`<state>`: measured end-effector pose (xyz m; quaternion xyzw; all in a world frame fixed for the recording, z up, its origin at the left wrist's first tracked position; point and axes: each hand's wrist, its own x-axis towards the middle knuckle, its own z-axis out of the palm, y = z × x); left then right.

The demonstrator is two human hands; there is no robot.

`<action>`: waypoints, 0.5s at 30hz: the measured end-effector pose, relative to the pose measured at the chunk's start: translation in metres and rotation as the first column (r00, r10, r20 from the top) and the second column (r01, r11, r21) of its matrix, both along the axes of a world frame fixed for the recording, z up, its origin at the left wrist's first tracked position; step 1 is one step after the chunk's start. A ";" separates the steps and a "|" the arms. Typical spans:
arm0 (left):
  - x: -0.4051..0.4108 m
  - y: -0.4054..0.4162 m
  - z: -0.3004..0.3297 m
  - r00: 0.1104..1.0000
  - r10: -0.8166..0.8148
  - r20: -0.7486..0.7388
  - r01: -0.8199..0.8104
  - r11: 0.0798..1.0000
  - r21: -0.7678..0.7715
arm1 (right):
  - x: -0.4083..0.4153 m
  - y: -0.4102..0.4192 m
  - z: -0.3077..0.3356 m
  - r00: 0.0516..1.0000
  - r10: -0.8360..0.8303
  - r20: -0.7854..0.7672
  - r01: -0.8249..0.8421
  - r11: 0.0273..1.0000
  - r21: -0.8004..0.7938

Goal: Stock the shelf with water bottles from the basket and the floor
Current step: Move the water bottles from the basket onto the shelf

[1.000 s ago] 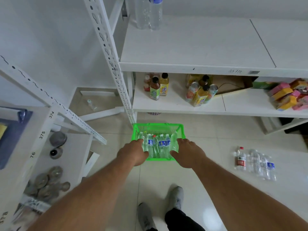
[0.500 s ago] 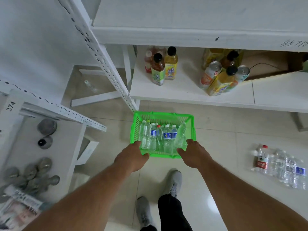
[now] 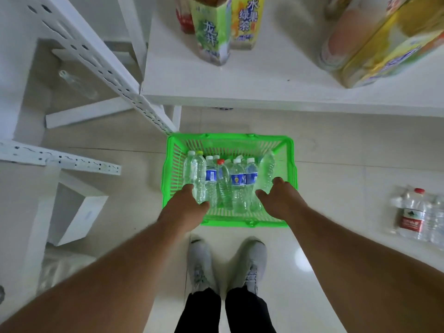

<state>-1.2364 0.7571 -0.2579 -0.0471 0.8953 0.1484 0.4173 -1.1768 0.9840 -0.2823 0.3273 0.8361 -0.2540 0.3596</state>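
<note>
From the head camera, looking straight down, the floor (image 3: 336,164) is pale shiny tile with thin lines between the tiles. A white shelf (image 3: 264,92) sticks out at the top, and a white post with holes (image 3: 115,75) leans across the left side. More white shelf parts sit low on the left.

One green basket (image 3: 292,164) stands on the floor just in front of the shelf. Water bottles (image 3: 236,186) lie packed side by side in it. About eight can be counted, though some hide under others. Most have white caps, one has a red cap and one has a yellowish cap. Three show blue labels.

The left hand (image 3: 185,207) reaches into the left side of the basket, with its fingers curled around a clear bottle there. The right hand (image 3: 278,198) reaches into the right side, with its fingers bent down onto the bottle by the basket wall. I cannot tell if it really grips that bottle. The two hands are apart.

More bottles (image 3: 418,215) lie on the floor at the right edge, well apart from the basket. One has a red cap and red label. The rest are too blurry to count.

On the shelf stand tea bottles (image 3: 211,32) at the top middle and some big yellow drink bottles (image 3: 384,44) at the top right. Two grey shoes (image 3: 225,263) stand below the basket
</note>
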 end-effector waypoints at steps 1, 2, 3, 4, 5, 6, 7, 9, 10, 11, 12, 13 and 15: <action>-0.004 0.000 -0.017 1.000 0.016 -0.009 -0.016 1.000 0.002 | -0.003 -0.001 -0.016 1.000 -0.008 0.002 0.008 1.000 0.008; -0.008 0.000 -0.034 0.999 0.038 -0.022 -0.038 0.999 0.005 | -0.008 -0.002 -0.032 1.000 -0.012 0.002 0.012 1.000 0.020; -0.013 0.001 -0.051 0.998 0.061 -0.033 -0.060 0.998 0.009 | -0.011 -0.002 -0.048 1.000 -0.017 0.001 0.017 0.999 0.032; -0.017 0.002 -0.068 0.996 0.076 -0.043 -0.076 0.997 0.015 | -0.015 -0.002 -0.064 1.000 -0.026 -0.003 0.026 0.999 0.043; -0.021 0.003 -0.084 0.995 0.082 -0.054 -0.081 0.997 0.020 | -0.019 -0.001 -0.080 0.999 -0.039 -0.012 0.040 0.998 0.051; -0.026 0.003 -0.100 0.995 0.080 -0.063 -0.079 0.997 0.023 | -0.023 -0.001 -0.095 0.998 -0.056 -0.022 0.058 0.997 0.058; -0.031 0.003 -0.116 0.994 0.079 -0.070 -0.078 0.997 0.025 | -0.027 -0.001 -0.111 0.997 -0.077 -0.031 0.078 0.995 0.064; -0.040 0.005 -0.148 0.994 0.084 -0.077 -0.081 0.996 0.034 | -0.036 0.001 -0.141 0.992 -0.117 -0.043 0.121 0.990 0.079; -0.044 0.007 -0.164 0.993 0.087 -0.076 -0.084 0.996 0.037 | -0.039 0.003 -0.155 0.989 -0.137 -0.047 0.141 0.986 0.089; -0.048 0.008 -0.179 0.993 0.092 -0.071 -0.089 0.995 0.037 | -0.043 0.004 -0.169 0.987 -0.156 -0.050 0.160 0.982 0.102; -0.051 0.009 -0.193 0.993 0.100 -0.063 -0.098 0.995 0.035 | -0.045 0.006 -0.183 0.984 -0.173 -0.049 0.178 0.977 0.115; -0.054 0.009 -0.206 0.993 0.107 -0.058 -0.106 0.994 0.027 | -0.047 0.007 -0.196 0.981 -0.190 -0.045 0.194 0.972 0.129; -0.058 0.010 -0.226 0.990 0.119 -0.074 -0.121 0.993 -0.014 | -0.049 0.009 -0.219 0.972 -0.232 -0.044 0.236 0.959 0.157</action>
